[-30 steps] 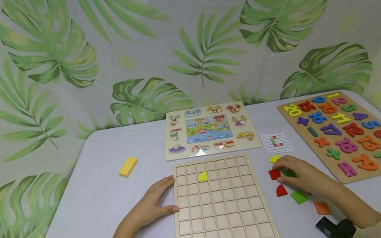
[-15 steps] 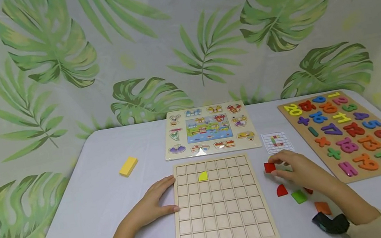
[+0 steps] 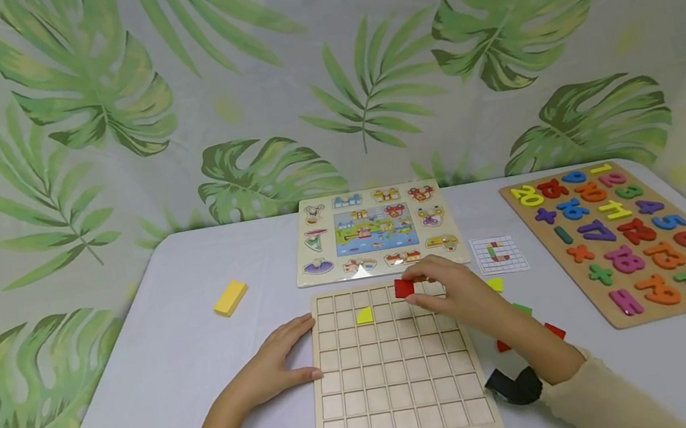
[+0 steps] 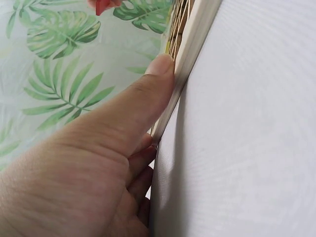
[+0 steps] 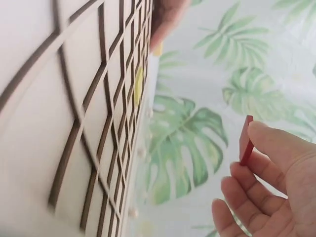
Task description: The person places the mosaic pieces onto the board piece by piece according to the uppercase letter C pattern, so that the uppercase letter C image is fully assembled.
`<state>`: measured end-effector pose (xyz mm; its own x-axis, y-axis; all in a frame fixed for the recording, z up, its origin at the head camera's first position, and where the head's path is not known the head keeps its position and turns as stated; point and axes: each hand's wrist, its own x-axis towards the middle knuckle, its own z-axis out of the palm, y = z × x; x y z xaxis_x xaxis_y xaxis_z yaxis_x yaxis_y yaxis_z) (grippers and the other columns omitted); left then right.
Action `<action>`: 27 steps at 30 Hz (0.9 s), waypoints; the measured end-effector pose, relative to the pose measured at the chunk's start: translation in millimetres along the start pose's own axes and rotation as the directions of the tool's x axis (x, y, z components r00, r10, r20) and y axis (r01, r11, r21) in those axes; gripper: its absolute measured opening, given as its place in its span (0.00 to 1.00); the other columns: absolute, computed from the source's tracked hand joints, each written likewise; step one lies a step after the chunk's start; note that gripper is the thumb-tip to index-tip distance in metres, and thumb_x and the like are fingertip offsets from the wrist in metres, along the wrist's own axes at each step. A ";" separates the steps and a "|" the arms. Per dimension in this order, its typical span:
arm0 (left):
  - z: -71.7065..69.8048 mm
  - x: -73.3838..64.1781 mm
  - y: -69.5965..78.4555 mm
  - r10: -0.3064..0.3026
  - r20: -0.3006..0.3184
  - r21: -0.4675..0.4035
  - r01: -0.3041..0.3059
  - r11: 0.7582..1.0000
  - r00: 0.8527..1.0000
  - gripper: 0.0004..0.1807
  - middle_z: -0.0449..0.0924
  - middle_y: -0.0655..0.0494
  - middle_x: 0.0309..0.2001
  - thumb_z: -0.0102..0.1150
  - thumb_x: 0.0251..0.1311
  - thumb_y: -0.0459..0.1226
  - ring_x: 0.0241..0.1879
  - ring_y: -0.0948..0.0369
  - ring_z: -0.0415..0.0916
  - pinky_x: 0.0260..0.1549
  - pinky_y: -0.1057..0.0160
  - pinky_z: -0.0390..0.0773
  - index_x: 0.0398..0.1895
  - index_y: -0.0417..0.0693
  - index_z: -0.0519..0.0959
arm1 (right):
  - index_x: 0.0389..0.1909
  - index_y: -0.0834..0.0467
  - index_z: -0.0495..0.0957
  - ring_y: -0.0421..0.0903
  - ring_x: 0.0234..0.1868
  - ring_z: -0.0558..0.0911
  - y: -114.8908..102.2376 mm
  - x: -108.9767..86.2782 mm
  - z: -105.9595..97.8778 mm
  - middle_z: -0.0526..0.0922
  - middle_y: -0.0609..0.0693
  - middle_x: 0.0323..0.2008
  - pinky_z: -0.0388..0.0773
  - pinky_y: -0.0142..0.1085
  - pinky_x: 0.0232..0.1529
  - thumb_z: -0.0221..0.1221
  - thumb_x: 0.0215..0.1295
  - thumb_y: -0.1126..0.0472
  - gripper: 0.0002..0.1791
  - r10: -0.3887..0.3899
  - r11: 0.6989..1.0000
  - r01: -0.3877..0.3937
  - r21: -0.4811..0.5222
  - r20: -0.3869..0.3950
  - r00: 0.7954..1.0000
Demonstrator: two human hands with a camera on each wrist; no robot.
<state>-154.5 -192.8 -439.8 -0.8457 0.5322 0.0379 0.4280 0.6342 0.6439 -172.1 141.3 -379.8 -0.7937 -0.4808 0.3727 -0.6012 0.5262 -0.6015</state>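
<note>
My right hand (image 3: 464,296) pinches a small red square tile (image 3: 403,288) between thumb and fingers, over the upper right part of the wooden grid board (image 3: 385,377). In the right wrist view the tile is held edge-on, apart from the grid. The fingertips of my left hand (image 3: 266,364) touch the board's left edge, thumb and fingers spread along it. A yellow quarter-round tile (image 3: 365,314) lies in a cell of the second row. Right of the board lie another yellow tile (image 3: 495,284), a green tile (image 3: 522,307) and red tiles (image 3: 554,330), partly hidden by my right forearm.
Behind the grid stands a picture peg puzzle (image 3: 375,230). A printed pattern card (image 3: 499,254) lies to its right, and farther right is a number puzzle board (image 3: 609,276). A yellow block (image 3: 231,299) lies at the left. A leaf-print cloth (image 3: 253,71) hangs behind the table.
My right hand has picked up the red square tile from the loose tiles and carried it left over the grid board. My left hand has stayed at the board's edge.
</note>
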 end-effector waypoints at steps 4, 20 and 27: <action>-0.3 0.1 0.0 -0.002 0.003 -0.001 0.002 1.000 1.000 0.47 0.53 0.53 0.67 0.62 0.45 0.57 0.66 0.51 0.46 0.61 0.47 0.49 0.66 0.45 0.58 | 0.45 0.57 0.76 0.47 0.42 0.75 -3.0 11.7 18.4 0.77 0.46 0.41 0.75 0.44 0.40 0.62 0.55 0.59 0.15 -0.032 0.999 0.032 0.033 0.016 0.999; -0.4 -0.6 0.2 -0.004 0.004 -0.007 0.004 1.000 1.000 0.47 0.53 0.52 0.67 0.61 0.45 0.58 0.66 0.51 0.46 0.60 0.47 0.49 0.66 0.45 0.58 | 0.43 0.55 0.77 0.40 0.36 0.70 26.8 15.1 52.6 0.74 0.43 0.38 0.71 0.35 0.38 0.62 0.55 0.55 0.16 0.114 0.993 -0.112 -0.025 0.198 0.974; 0.0 -0.3 -0.9 0.003 0.001 -0.003 -0.003 1.000 1.000 0.47 0.53 0.52 0.67 0.60 0.45 0.59 0.66 0.52 0.46 0.60 0.47 0.50 0.66 0.46 0.58 | 0.43 0.56 0.76 0.39 0.36 0.70 28.7 14.8 55.6 0.73 0.43 0.37 0.71 0.34 0.38 0.61 0.57 0.57 0.13 0.123 0.992 -0.121 -0.021 0.195 0.973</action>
<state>-154.7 -193.5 -440.4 -0.8443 0.5344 0.0389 0.4294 0.6313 0.6458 -195.9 110.3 -430.9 -0.8280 -0.5399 0.1516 -0.5027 0.5947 -0.6274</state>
